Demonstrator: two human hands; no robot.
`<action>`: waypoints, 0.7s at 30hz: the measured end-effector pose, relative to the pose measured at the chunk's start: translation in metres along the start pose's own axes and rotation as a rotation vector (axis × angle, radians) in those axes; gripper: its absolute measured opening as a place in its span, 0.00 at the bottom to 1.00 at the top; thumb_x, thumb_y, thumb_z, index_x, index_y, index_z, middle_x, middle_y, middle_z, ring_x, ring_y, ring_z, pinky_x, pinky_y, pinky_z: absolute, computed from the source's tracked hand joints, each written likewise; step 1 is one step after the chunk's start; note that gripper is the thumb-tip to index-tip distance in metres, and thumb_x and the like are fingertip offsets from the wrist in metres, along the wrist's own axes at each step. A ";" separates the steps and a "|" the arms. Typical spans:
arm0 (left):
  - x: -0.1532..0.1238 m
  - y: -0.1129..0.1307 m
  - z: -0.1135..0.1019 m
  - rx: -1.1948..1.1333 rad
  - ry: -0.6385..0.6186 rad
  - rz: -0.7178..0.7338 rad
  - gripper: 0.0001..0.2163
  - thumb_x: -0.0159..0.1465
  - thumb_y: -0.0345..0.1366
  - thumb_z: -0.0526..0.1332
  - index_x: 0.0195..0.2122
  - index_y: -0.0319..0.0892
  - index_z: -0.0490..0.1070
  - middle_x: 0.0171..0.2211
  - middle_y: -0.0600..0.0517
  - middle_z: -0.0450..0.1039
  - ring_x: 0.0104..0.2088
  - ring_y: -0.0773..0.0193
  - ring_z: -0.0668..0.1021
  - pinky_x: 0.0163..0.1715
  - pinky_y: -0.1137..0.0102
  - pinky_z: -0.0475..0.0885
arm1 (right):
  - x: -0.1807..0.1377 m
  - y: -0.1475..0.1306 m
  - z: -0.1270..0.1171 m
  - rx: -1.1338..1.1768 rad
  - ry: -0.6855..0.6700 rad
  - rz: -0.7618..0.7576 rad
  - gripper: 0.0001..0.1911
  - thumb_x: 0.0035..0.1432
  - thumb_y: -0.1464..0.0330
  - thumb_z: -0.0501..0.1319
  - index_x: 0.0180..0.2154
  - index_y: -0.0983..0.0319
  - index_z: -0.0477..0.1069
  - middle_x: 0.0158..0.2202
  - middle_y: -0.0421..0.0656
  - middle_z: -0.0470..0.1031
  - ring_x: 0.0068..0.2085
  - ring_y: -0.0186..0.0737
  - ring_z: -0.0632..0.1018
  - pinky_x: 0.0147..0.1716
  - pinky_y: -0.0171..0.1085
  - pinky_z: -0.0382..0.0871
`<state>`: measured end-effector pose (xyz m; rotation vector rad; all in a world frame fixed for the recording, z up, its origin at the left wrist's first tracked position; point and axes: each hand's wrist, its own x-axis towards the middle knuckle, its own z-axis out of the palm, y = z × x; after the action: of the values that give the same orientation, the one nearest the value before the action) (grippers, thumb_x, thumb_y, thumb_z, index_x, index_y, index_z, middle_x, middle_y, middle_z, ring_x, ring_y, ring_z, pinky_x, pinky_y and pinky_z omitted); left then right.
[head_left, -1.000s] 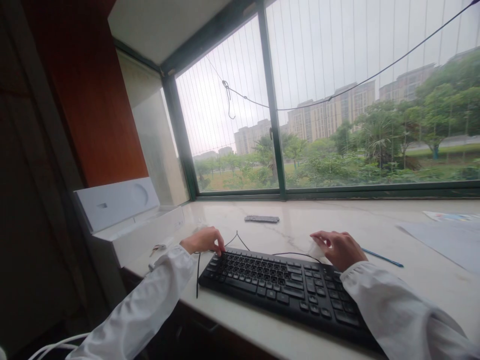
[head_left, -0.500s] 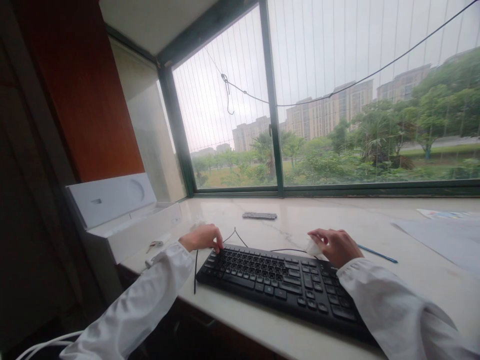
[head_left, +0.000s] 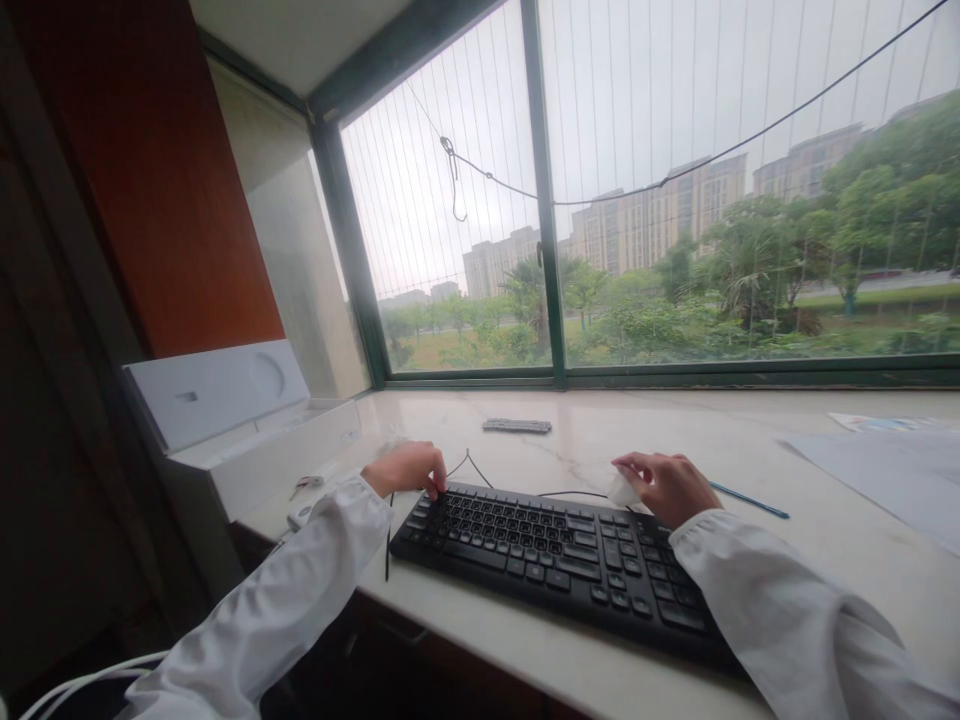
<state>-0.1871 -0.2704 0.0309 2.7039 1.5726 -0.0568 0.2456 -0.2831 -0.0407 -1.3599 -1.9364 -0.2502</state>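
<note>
A black keyboard (head_left: pixel 540 555) lies at a slant on the pale stone counter; its letter area shows dark square sockets where keycaps would sit. At its back left corner my left hand (head_left: pixel 409 468) is closed, fingers curled down and gripping the edge. My right hand (head_left: pixel 671 485) hovers above the number pad end. Its thumb and fingers are pinched together on a crumpled white tissue (head_left: pixel 621 490), which hangs at the keyboard's back edge. Behind the keyboard runs a thin black cable (head_left: pixel 574 493).
A grey strip of small blocks (head_left: pixel 517 426) lies near the window. An open white box (head_left: pixel 262 445) stands left, with keys (head_left: pixel 307 483) beside it. To the right are a blue pen (head_left: pixel 750 500) and paper sheets (head_left: pixel 885 475). The counter's front edge (head_left: pixel 450 640) drops off nearby.
The view has shifted very slightly. Both hands keep nearly the same positions, the left at the keyboard's corner and the right with the tissue.
</note>
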 end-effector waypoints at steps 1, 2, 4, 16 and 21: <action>0.001 0.001 0.000 0.003 -0.005 -0.010 0.09 0.50 0.26 0.68 0.30 0.48 0.82 0.28 0.53 0.81 0.32 0.63 0.80 0.36 0.73 0.70 | 0.000 0.000 0.000 0.000 -0.003 -0.002 0.15 0.60 0.61 0.54 0.37 0.53 0.80 0.27 0.38 0.80 0.28 0.38 0.78 0.37 0.38 0.70; 0.001 0.002 0.000 0.002 -0.009 -0.017 0.10 0.50 0.26 0.68 0.30 0.48 0.82 0.28 0.53 0.81 0.32 0.63 0.80 0.36 0.73 0.70 | 0.000 0.001 0.000 0.002 -0.009 -0.002 0.15 0.60 0.61 0.54 0.37 0.53 0.80 0.27 0.38 0.80 0.28 0.38 0.78 0.37 0.38 0.70; 0.000 0.003 0.000 -0.022 -0.014 -0.022 0.09 0.50 0.26 0.68 0.29 0.48 0.82 0.28 0.52 0.81 0.32 0.62 0.80 0.36 0.73 0.71 | 0.000 0.000 0.000 0.007 -0.014 -0.001 0.15 0.60 0.61 0.54 0.37 0.53 0.80 0.27 0.38 0.80 0.28 0.38 0.78 0.37 0.38 0.70; -0.014 0.001 0.006 -0.377 0.000 -0.228 0.13 0.50 0.44 0.70 0.34 0.43 0.81 0.27 0.52 0.79 0.23 0.67 0.74 0.24 0.74 0.66 | -0.001 -0.002 -0.001 0.019 -0.031 0.042 0.16 0.60 0.61 0.54 0.37 0.53 0.80 0.27 0.39 0.80 0.29 0.39 0.78 0.37 0.39 0.70; 0.002 -0.015 0.009 -0.326 -0.117 -0.431 0.26 0.40 0.51 0.73 0.37 0.40 0.75 0.25 0.54 0.75 0.19 0.70 0.70 0.20 0.75 0.61 | -0.002 -0.002 -0.001 0.020 0.000 0.035 0.15 0.58 0.61 0.55 0.36 0.53 0.81 0.25 0.38 0.79 0.27 0.39 0.78 0.34 0.38 0.70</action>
<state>-0.1995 -0.2618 0.0220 2.0518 1.9037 0.0345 0.2444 -0.2859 -0.0406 -1.3797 -1.9088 -0.2134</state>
